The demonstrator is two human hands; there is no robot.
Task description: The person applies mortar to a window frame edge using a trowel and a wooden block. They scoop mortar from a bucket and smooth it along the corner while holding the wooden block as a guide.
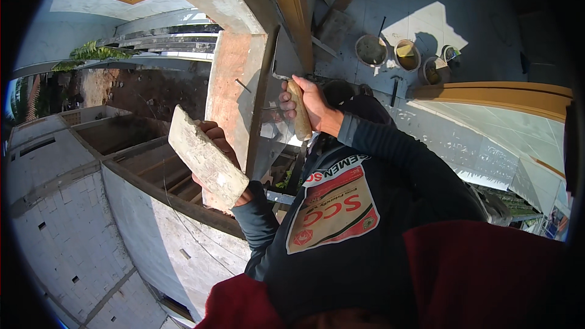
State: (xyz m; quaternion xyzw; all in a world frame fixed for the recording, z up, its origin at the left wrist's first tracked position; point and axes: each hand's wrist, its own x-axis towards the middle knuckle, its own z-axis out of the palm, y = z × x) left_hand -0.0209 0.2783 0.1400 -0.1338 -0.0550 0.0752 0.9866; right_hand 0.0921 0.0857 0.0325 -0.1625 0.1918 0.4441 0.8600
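My right hand is wrapped round the wooden handle of a trowel. Its thin metal neck and blade run up along the edge of the concrete wall frame, and part of the blade blends into the shadow there. My left hand grips a pale, flat rectangular slab from behind, with fingers showing past its upper and lower ends. The slab is tilted and its face is rough and crusted; I cannot tell its material. A nail sticks out of the reddish-brown board close to both hands.
Several buckets stand on the pale floor at the upper right, near a hammer. Wooden frames border the opening. To the left lies a drop past the wall, toward a lower block wall and green plants.
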